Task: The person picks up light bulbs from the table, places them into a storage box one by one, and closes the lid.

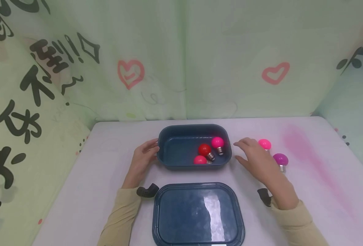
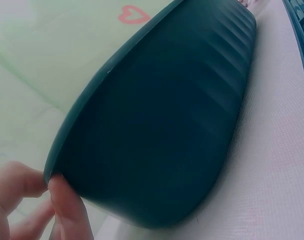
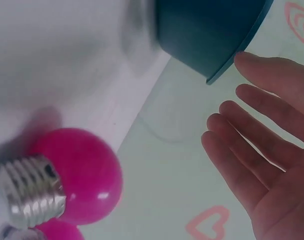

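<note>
A dark blue plastic box (image 1: 178,147) stands in the middle of the table, its top uncovered. My left hand (image 1: 141,162) is at its left end, and in the left wrist view thumb and fingers (image 2: 69,207) pinch the rim. Inside, towards the right, lie a red bulb (image 1: 204,149), a pink bulb (image 1: 217,141) and a pinkish-red bulb (image 1: 200,160). My right hand (image 1: 259,162) hovers by the box's right end with relaxed, spread fingers and nothing in them. Past it are another pink bulb (image 1: 264,144), partly hidden by the hand, and a purple bulb (image 1: 281,159).
Nearer to me, in front of the box, a dark blue lid (image 1: 187,212) lies flat. A pale green curtain (image 1: 200,68) with drawn hearts hangs behind the white table (image 1: 86,191). Each wrist carries a black strap mount (image 1: 147,190).
</note>
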Demonstrator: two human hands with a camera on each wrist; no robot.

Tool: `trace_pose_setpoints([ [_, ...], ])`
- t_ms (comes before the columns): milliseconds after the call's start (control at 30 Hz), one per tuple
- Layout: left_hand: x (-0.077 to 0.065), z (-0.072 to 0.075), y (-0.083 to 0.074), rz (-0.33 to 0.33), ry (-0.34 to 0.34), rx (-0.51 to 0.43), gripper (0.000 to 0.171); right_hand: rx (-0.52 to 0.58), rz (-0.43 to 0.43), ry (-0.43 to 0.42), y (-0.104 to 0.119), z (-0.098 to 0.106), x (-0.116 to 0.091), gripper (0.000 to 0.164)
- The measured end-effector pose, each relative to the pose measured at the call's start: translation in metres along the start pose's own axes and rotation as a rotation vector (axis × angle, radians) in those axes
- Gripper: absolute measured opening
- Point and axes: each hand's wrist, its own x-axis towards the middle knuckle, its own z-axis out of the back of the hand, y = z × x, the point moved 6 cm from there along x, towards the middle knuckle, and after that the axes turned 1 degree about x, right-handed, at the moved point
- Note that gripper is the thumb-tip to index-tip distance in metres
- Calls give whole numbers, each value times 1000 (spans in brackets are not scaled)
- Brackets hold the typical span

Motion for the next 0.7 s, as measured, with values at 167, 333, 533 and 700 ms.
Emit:
trace_pose_setpoints([
  [167, 1, -2, 0, 7, -8, 7, 39, -22, -6, 20, -13, 1, -7, 47],
  [333, 1, -1, -1, 0, -12, 1, 39, -18, -2, 29, -21, 1, -10, 45],
  [533, 1, 0, -1, -3, -14, 10, 39, -20, -1, 37, -26, -1, -14, 44],
  [700, 1, 1, 1, 2, -14, 10, 38, -30, 3, 45, -31, -2, -19, 45],
])
